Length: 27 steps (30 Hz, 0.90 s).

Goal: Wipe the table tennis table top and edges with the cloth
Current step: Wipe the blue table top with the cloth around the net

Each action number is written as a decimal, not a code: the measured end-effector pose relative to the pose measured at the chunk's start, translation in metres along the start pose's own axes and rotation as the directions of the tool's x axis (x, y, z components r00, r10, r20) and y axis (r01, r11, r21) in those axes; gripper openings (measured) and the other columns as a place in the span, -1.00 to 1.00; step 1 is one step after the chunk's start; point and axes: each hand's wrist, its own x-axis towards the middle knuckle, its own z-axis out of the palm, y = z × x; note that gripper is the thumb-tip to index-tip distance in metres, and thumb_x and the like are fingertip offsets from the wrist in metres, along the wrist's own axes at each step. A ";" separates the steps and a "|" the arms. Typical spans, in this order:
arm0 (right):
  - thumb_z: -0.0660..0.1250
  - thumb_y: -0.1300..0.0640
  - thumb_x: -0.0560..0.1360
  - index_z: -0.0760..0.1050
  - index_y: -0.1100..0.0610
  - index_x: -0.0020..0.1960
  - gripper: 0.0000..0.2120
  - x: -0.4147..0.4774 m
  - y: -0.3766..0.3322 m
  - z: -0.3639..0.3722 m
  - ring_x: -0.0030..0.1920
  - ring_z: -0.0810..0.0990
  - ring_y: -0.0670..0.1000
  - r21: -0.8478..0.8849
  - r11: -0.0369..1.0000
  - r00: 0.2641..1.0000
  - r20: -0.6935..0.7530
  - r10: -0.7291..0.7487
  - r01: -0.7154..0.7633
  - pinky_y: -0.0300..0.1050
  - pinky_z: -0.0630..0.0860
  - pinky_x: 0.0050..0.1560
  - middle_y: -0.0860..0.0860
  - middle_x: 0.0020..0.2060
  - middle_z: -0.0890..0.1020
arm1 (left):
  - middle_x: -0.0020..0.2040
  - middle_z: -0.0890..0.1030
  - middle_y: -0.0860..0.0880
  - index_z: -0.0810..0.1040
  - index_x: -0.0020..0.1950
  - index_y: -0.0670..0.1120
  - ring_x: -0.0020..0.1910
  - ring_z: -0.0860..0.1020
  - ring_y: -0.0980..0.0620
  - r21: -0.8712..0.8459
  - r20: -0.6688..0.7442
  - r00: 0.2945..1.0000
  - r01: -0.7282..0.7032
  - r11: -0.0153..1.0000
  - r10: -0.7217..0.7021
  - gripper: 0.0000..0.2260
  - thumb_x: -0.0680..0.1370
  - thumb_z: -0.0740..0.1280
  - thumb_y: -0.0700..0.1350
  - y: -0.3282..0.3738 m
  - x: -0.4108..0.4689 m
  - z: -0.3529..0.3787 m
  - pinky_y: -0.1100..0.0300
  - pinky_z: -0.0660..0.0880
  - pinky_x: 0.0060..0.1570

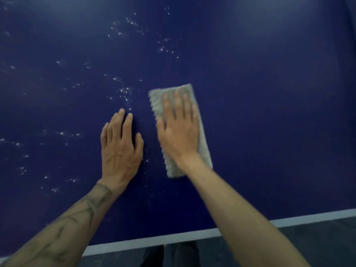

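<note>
Right hand (178,130): lying flat with fingers straight and spread, pressing the cloth onto the table top; its outline is blurring.
Left hand (120,149): resting palm-down just beside the cloth, fingers extended, holding nothing.
Grey cloth (204,143): lying folded into a long rectangle under the right palm, touching the blue table top (269,112).
Handling: likely soft, light and limp; best pinned by a flat palm at mid-length.
White specks (125,91): scattering left of and beyond both hands.
White edge line (154,241): running along the near side.
</note>
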 end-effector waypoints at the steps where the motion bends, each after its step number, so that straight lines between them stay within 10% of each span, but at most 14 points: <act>1: -0.02 -0.11 0.74 -0.03 0.04 0.75 -0.38 -0.017 -0.003 0.002 0.73 -0.13 0.12 0.008 0.995 0.995 0.013 -0.097 0.097 0.20 -0.06 0.69 0.08 0.74 -0.03 | 0.62 0.28 -0.22 0.33 0.58 -0.23 0.59 0.28 -0.23 0.011 -0.015 1.000 0.006 1.000 -0.006 -0.55 0.71 0.19 -0.10 -0.001 0.012 0.002 -0.17 0.15 0.61; 4: 0.04 -0.10 0.74 0.01 0.02 0.75 -0.38 -0.038 0.030 -0.003 0.73 -0.11 0.08 -0.002 0.983 0.982 0.043 -0.182 0.183 0.19 0.00 0.69 0.04 0.74 -0.01 | 0.63 0.27 -0.22 0.32 0.59 -0.22 0.59 0.27 -0.24 0.021 -0.021 1.000 0.003 1.000 -0.003 -0.56 0.72 0.20 -0.11 -0.003 0.045 0.005 -0.19 0.15 0.61; 12: -0.10 -0.14 0.73 -0.16 0.05 0.75 -0.35 0.076 0.045 -0.014 0.73 -0.16 0.14 -0.043 0.981 0.982 -0.031 0.187 -0.188 0.20 -0.11 0.69 0.10 0.73 -0.12 | 0.65 0.23 -0.17 0.27 0.63 -0.18 0.66 0.17 -0.16 0.048 0.015 1.000 -0.012 0.999 0.011 -0.50 0.71 0.11 -0.01 -0.007 0.064 0.013 -0.15 0.05 0.65; 18: 0.02 -0.11 0.74 0.00 0.03 0.75 -0.38 0.016 0.015 -0.001 0.73 -0.11 0.10 0.012 0.980 0.980 0.037 -0.198 0.197 0.19 -0.01 0.69 0.06 0.74 -0.02 | 0.64 0.25 -0.18 0.28 0.62 -0.19 0.65 0.19 -0.17 0.047 0.020 1.000 -0.009 0.999 0.008 -0.49 0.69 0.13 -0.03 -0.007 0.064 0.010 -0.15 0.07 0.65; 27: -0.08 -0.12 0.75 -0.17 0.06 0.75 -0.36 0.139 0.044 -0.023 0.72 -0.16 0.16 -0.021 0.978 0.978 -0.013 0.207 -0.207 0.22 -0.10 0.69 0.11 0.73 -0.13 | 0.64 0.26 -0.17 0.29 0.63 -0.18 0.66 0.18 -0.15 0.055 0.027 1.000 0.000 0.998 -0.002 -0.49 0.70 0.14 -0.03 -0.008 0.066 0.013 -0.15 0.08 0.65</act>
